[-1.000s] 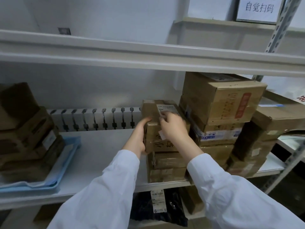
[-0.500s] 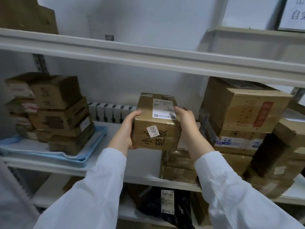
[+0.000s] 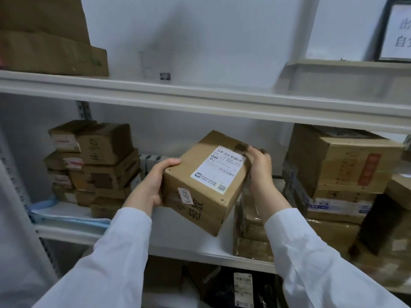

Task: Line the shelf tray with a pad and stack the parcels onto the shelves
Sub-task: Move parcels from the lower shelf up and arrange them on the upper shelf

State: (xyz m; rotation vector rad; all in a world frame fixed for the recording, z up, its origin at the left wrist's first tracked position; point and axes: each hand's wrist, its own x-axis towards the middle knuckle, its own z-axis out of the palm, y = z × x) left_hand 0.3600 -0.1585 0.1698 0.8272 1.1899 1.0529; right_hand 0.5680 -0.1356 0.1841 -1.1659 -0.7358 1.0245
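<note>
Lifted clear of short stack [image 3: 253, 227] since half second ago, parcel [image 3: 206, 183] now tilted, mid-air above middle shelf [image 3: 178, 247]. Carrying step; next likely leftward onto pile [image 3: 93, 165] on blue pad [image 3: 66, 218]. Left hand [image 3: 151, 185], right hand [image 3: 260, 170] clasp parcel's opposite sides.

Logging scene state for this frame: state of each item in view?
held parcel: lifted off the shelf, tilted, label up
left hand: gripping the parcel's left side
right hand: gripping the parcel's right side
blue pad: laid flat under the left stack
left stack: piled on the pad
right stack: piled on the shelf
</note>
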